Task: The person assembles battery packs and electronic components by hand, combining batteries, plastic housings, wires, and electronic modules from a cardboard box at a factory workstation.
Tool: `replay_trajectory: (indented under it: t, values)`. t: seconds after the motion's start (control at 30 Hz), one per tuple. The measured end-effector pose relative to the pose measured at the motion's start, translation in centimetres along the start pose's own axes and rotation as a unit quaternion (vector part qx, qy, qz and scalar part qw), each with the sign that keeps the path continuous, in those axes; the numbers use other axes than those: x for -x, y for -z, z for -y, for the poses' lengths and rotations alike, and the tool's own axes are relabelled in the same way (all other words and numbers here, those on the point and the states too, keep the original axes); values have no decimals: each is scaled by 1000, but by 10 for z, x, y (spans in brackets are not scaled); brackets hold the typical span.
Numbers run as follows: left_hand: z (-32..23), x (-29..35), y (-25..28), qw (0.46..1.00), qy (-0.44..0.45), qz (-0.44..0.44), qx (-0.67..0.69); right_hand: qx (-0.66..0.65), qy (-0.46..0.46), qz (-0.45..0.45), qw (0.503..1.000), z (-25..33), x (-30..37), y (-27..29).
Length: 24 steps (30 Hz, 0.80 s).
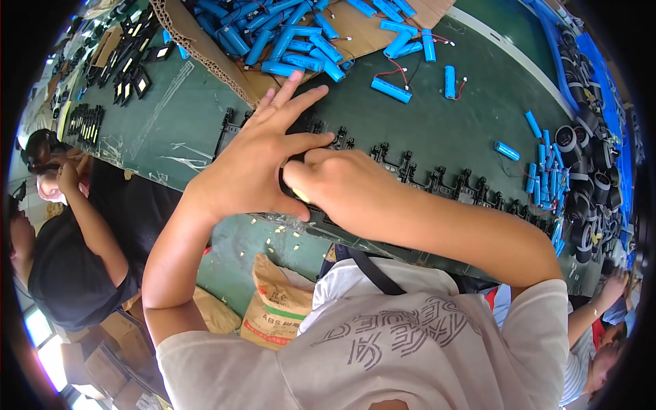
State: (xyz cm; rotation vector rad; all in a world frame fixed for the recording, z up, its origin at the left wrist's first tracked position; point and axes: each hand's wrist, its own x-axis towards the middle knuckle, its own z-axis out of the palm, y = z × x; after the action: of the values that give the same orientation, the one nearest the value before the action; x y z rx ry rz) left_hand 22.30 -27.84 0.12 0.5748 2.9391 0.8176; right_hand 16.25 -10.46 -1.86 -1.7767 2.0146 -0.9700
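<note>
My left hand (254, 152) lies over a row of black plastic parts (437, 180) on the green table, its fingers spread. The thumb and index finger frame a dark part beneath my right hand. My right hand (338, 184) is curled closed and pushes down between them. A small pale yellow bit (301, 196) shows under its fingers; what they grip is hidden. Beyond my left fingertips, blue cylindrical batteries (280, 44) with thin wires fill a cardboard box (203, 65).
Loose batteries (391, 90) lie beyond the row, and more (543, 174) are heaped at right beside black round parts (581, 178). Black pieces with pale pads (133, 82) sit at far left. Another person (75, 266) works at left. A paper sack (273, 307) stands below the edge.
</note>
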Motion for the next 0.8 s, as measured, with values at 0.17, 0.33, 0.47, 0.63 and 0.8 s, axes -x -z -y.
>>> replay_trajectory:
  t: [0.17, 0.33, 0.47, 0.63, 0.8]
  values:
    - [1, 2, -3, 1000, -4, -2, -22, 18, 6, 94, 995, 3, -14, 4]
    - [0, 0, -1, 1000, -9, -6, -6, 32, 62, 64, 996, 1, -6, -1]
    - [4, -2, -5, 999, -3, -3, -50, 143, 148, 67, 976, 6, -5, -7]
    - [2, 1, -3, 1000, -4, -25, -4, -33, 92, 194, 976, -7, -26, 10]
    - [3, -2, -2, 1000, -6, -7, 10, -93, 73, 98, 988, -30, -14, 8]
